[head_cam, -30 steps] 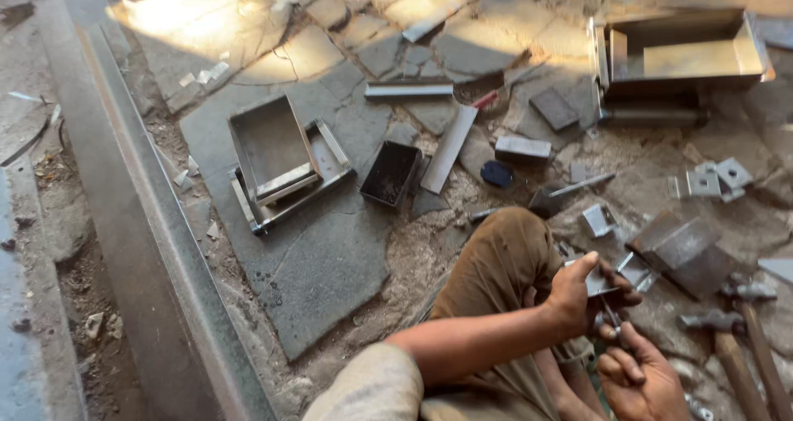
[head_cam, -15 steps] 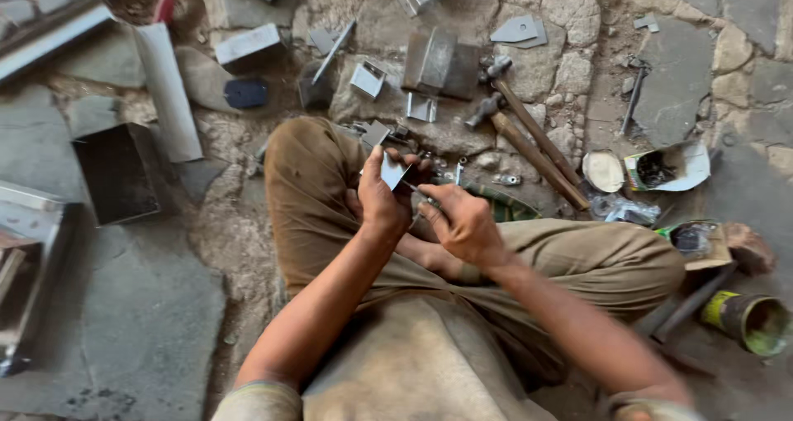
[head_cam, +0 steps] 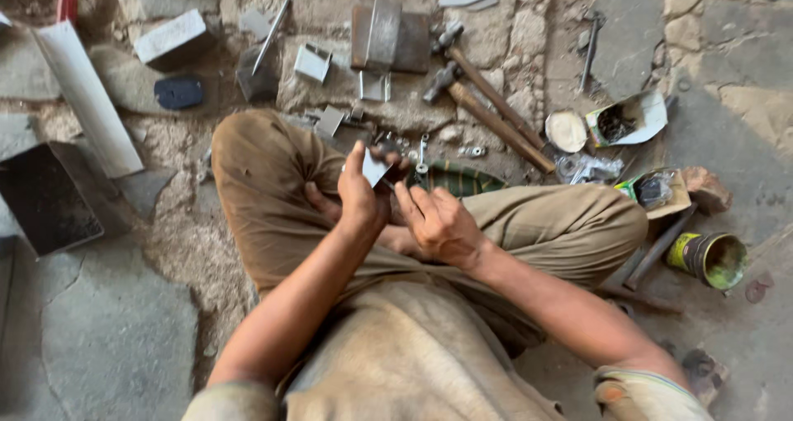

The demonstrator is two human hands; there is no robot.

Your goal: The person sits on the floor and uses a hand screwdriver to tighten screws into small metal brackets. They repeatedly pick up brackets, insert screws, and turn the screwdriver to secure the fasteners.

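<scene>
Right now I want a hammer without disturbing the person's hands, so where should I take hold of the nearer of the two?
Take the nearer hammer by the bare middle of its wooden handle, coming from the far side. The handle lies flat and slanted on the stone, head away from the hands, its lower end close to the round lid.

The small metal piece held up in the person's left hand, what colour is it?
Pale silver-grey, bare metal: the small flat metal piece in the left hand. Seen in the head view.

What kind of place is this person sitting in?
Probably an informal open-air metalworking spot on stone paving. Two hammers lie on the ground among small bent sheet-metal pieces, and the left hand holds a small metal piece while the right hand works at it.
</scene>
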